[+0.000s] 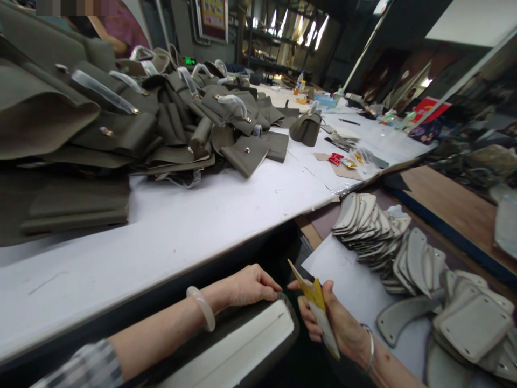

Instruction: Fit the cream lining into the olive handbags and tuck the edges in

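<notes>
My left hand (252,285), with a pale bangle on its wrist, has its fingers closed at the far corner of a dark grey-olive bag piece (294,323). The piece wraps round a long white block (242,350) in front of me. Just to the right, my right hand (337,323) grips a flat yellow-and-white thing (315,296) with a pointed upper end. I cannot make out its exact kind. It is held upright and tilted, apart from the bag piece.
Many dark grey-olive bags (181,118) with wrapped handles are heaped on the white table (226,205). On the right, pale curved panels (416,264) lie in overlapping rows on a lower surface. A red packet (335,158) sits further back. Another person's arm shows at upper left.
</notes>
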The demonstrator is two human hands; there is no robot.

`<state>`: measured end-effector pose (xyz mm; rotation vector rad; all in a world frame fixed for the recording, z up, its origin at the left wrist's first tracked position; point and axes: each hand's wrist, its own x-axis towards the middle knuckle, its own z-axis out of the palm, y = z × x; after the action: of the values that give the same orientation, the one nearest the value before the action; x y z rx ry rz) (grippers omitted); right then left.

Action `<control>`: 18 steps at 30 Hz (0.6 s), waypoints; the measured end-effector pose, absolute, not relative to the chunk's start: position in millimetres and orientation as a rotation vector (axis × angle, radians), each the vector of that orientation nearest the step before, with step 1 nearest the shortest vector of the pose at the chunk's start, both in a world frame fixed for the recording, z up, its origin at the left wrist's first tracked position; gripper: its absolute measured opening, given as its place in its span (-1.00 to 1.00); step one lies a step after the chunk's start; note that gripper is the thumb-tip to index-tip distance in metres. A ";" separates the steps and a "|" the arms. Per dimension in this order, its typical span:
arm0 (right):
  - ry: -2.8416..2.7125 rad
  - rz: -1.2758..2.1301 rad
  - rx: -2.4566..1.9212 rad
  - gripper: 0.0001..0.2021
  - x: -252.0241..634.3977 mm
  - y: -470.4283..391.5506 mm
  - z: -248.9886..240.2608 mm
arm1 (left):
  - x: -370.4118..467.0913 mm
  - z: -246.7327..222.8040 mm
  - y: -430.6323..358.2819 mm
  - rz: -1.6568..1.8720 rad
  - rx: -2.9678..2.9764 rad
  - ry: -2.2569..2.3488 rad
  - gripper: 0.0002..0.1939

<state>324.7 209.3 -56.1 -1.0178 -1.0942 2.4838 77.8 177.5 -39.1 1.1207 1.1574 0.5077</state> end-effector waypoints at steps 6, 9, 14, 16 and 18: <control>-1.319 2.267 -1.236 -0.41 293.8 209.8 -56.9 | 78.9 -40.3 177.4 0.498 1.160 1.165 -0.65; -1.417 2.174 -1.329 -0.47 286.8 208.4 -62.4 | 79.1 -39.3 176.9 0.490 1.178 1.165 -0.66; -1.714 2.072 -1.266 -0.64 287.4 212.1 -58.8 | 81.0 -37.0 174.6 0.466 1.268 1.203 -0.71; -1.903 1.946 -1.187 -0.73 288.4 212.5 -56.4 | 82.6 -36.5 172.9 0.460 1.321 1.232 -0.69; -2.015 1.838 -1.131 -0.75 289.0 210.8 -57.1 | 84.2 -36.5 171.6 0.474 1.371 1.249 -0.68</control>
<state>289.0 210.8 -57.1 -1.1311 -2.0147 1.8380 84.2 171.6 -36.5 1.3714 1.2490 0.4741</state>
